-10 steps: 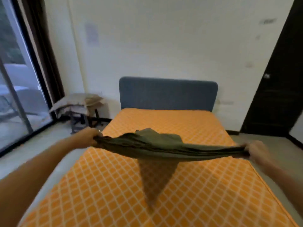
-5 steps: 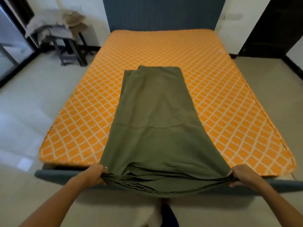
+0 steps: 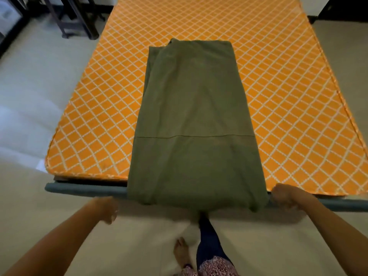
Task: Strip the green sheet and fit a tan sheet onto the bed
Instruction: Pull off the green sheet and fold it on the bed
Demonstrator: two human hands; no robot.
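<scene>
The green sheet (image 3: 196, 124), folded into a long strip, lies down the middle of the bare orange diamond-patterned mattress (image 3: 288, 100). Its near end drapes over the grey-blue foot rail (image 3: 83, 189). My left hand (image 3: 105, 208) hovers over the floor to the left of the sheet's near end, blurred, apart from the cloth and holding nothing. My right hand (image 3: 284, 196) sits right beside the sheet's near right corner with bent fingers; whether it still grips the cloth is unclear. No tan sheet is in view.
Dark stool legs (image 3: 77, 20) stand on the floor by the mattress's far left side. Pale floor runs along both sides of the bed. My leg and bare foot (image 3: 207, 242) are just in front of the foot rail.
The sheet went from stretched in the air to laid flat on the mattress. My left hand let go of its near corner and drew back to the left. The view tilted further down.
</scene>
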